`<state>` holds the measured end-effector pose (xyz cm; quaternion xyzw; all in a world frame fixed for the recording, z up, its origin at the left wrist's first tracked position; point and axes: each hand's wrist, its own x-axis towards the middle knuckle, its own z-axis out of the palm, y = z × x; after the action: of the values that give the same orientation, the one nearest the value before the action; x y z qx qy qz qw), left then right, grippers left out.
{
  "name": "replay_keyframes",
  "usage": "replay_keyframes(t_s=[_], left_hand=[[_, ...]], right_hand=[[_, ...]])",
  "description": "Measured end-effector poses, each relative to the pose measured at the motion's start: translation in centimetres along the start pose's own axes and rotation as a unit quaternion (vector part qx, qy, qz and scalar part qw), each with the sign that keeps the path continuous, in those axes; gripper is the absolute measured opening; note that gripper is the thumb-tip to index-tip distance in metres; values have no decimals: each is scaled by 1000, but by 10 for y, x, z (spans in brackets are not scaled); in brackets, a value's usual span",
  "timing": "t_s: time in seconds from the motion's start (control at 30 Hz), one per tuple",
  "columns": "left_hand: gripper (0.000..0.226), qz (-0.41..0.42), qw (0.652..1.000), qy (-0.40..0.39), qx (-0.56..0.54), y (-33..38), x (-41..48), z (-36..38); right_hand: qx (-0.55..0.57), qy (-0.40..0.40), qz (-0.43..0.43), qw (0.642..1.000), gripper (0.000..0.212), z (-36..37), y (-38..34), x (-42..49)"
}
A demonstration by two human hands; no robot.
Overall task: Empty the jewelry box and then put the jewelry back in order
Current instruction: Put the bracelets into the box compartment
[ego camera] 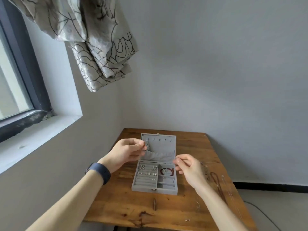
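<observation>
The grey jewelry box [155, 177] lies open mid-table [116, 205], earrings [147, 173] and a red bracelet [167, 170] already back in its tray. My left hand [126, 153] pinches a silver chain [147, 145] at the lid's leftmost hook; my right hand [187, 165] pinches something too fine to make out. I judge refilling under way. Next: seat the chain, then fetch the necklaces [215, 179] lying to the right.

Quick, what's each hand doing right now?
Left hand: pinched shut on a chain at the box lid's hooks.
Right hand: fingers pinched together; whether it holds anything cannot be told.
</observation>
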<state>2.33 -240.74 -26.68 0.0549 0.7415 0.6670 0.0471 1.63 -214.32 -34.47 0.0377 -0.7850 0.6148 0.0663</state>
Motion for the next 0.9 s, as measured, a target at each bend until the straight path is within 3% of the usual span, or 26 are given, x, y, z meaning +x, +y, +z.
replay_keyframes(t_s=[0.03,0.1,0.17,0.27,0.47,0.7,0.83,0.9], left_hand=[[16,35,990,35,132,1,17,-3],[9,98,917,96,375,1,50,-6],[9,111,869,125,465,-1,80,-9],[10,106,856,142,486,-10,124,-13],[9,140,886,158,412,-19,188,-21],[11,139,861,90,481,-37,217,-22],[14,147,850,75,500,-50,225,-14],[16,141,850,65,503,-54,227,-11]], right_hand=[[-2,1,12,1000,10,3,8,12],[-3,-4,38,999,8,10,26,34],[-9,-10,51,999,7,20,45,59],[-73,0,40,997,5,36,64,101],[-215,25,-39,976,10,74,75,177],[-382,-57,-69,920,5,101,91,200],[-400,-85,-61,910,8,100,94,202],[-403,-105,-60,907,21,98,95,202]])
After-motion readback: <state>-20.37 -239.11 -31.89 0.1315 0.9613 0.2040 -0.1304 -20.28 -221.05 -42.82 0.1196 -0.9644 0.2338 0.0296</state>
